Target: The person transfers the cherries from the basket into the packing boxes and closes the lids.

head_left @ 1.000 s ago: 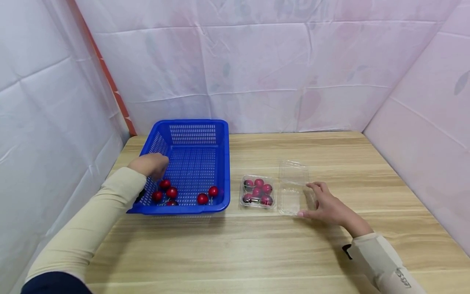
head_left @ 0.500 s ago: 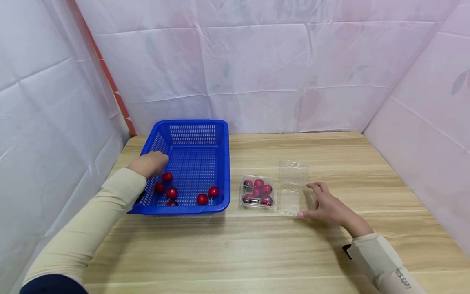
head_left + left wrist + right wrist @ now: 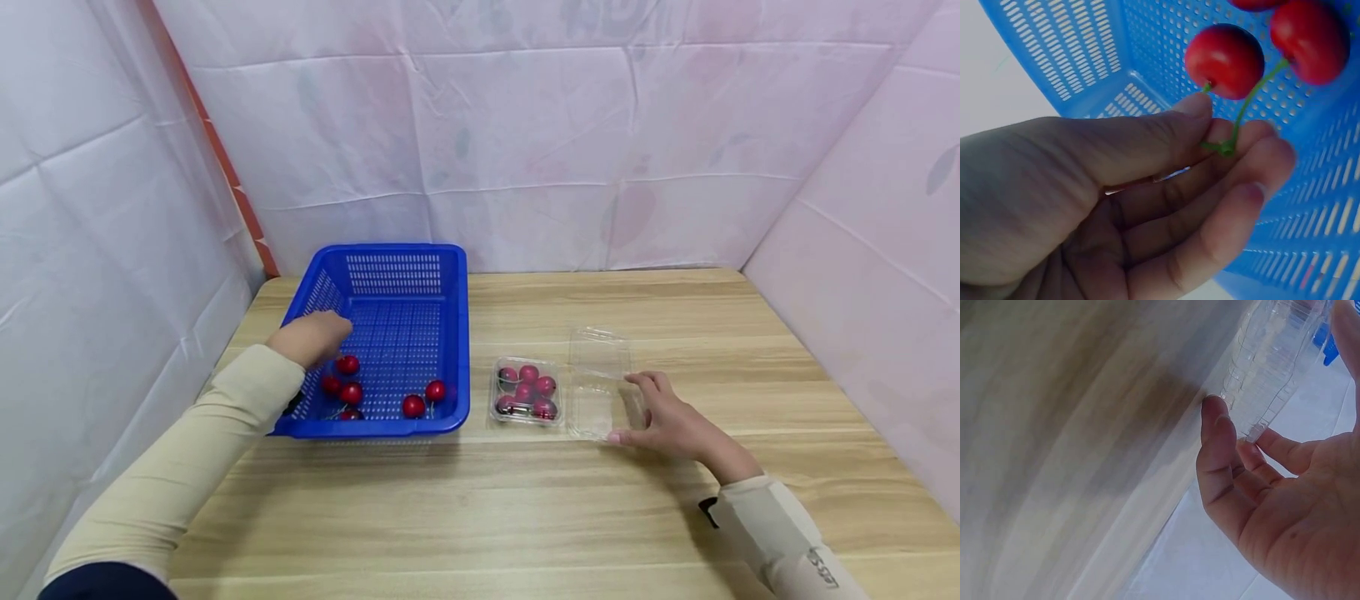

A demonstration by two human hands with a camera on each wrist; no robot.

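Note:
Over the left side of the blue basket (image 3: 459,333), my left hand (image 3: 311,337) pinches a green stem (image 3: 1241,119) between thumb and fingertips. Two red cherries (image 3: 1225,62) hang close to those fingertips in the left wrist view; one joins the stem plainly, and the other's stem end disappears at the thumb. More cherries (image 3: 413,406) lie on the basket floor. My right hand (image 3: 667,421) holds the right side of an open clear plastic clamshell box (image 3: 592,412), thumb at its near corner and fingers farther back. The box contains nothing visible.
A clear clamshell box of cherries (image 3: 527,392) stands between the basket and the box at my right hand. Everything sits on a wood-grain table (image 3: 487,517). Pale cloth walls (image 3: 525,150) enclose the back and both sides.
My left hand has shifted slightly to the right inside the basket, and the cherries beneath it moved rightward, the upper one also a little away from me. My right hand stays at its box.

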